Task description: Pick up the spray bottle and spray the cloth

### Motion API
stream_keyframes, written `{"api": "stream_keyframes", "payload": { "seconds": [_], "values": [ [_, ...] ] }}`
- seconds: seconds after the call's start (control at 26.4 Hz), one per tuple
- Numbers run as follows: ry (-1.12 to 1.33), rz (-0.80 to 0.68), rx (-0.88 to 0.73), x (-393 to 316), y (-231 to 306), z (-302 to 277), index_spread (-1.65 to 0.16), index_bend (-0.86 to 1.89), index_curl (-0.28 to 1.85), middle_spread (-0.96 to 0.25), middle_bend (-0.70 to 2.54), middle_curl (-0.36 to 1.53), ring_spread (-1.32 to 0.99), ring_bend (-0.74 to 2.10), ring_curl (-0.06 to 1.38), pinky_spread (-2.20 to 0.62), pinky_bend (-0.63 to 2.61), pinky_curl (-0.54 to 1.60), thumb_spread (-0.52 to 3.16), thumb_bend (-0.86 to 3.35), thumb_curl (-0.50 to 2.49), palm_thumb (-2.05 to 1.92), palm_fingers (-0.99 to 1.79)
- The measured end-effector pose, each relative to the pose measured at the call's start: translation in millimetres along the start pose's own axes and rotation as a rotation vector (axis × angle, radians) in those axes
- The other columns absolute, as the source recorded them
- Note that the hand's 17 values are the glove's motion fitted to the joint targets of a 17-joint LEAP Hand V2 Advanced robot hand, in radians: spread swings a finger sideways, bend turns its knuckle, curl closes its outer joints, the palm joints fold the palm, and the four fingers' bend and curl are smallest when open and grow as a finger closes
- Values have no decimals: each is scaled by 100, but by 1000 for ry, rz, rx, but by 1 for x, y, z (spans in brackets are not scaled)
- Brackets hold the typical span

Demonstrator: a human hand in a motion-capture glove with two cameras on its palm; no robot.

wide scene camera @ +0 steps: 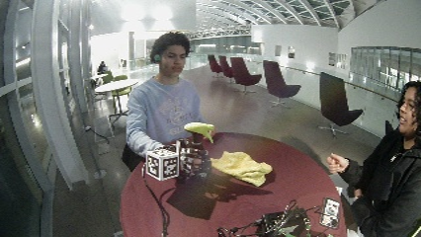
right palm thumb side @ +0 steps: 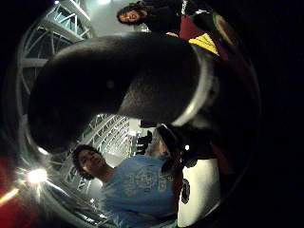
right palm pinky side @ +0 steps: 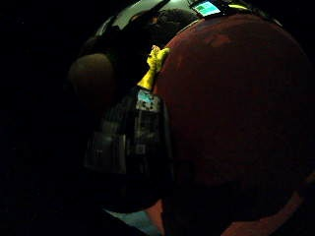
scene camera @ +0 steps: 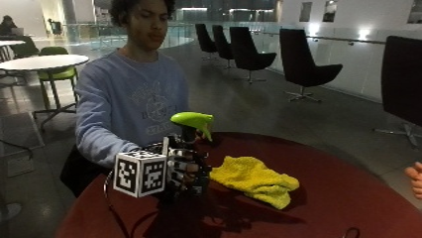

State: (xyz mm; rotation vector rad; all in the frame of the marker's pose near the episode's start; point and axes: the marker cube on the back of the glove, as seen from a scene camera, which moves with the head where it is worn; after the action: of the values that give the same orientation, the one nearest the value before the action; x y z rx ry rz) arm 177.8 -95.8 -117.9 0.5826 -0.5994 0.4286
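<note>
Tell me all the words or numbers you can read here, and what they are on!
No text here can be read.
Sweatshirt: a round printed design on the chest, too blurred to read.
Spray bottle: no label readable; the gloved right hand wraps its body.
Cloth: plain yellow, no writing.
Small device on the table: marks too small to read.

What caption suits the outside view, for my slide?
Gloved right hand grips green-topped spray bottle beside yellow cloth.
</note>
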Motion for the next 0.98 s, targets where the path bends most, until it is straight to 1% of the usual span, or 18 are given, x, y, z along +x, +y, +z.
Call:
{"api": "stream_keyframes", "payload": {
  "seconds": [0.19, 0.3, 0.42, 0.61, 0.98],
  "values": [
    [13, 15, -2, 0, -5, 2, -38, 9, 23, -4, 34, 40, 4, 35, 34, 30, 30, 33, 97, -4, 32, 69, 66],
    [10, 16, 7, 0, -7, 3, -37, 12, 23, -5, 35, 40, 3, 38, 34, 31, 29, 33, 96, 0, 34, 74, 78],
    [7, 15, -9, -2, -8, 4, -34, 23, 28, -7, 31, 39, 2, 35, 33, 31, 27, 32, 96, 5, 38, 86, 90],
    [7, 10, -30, -3, -9, 3, -32, 22, 33, -9, 25, 39, 1, 30, 33, 31, 28, 34, 87, 7, 45, 97, 89],
    [18, -11, -3, -2, -10, 4, -30, 14, 35, -11, 22, 39, -2, 30, 34, 30, 26, 34, 77, 3, 52, 102, 96]
  ]
}}
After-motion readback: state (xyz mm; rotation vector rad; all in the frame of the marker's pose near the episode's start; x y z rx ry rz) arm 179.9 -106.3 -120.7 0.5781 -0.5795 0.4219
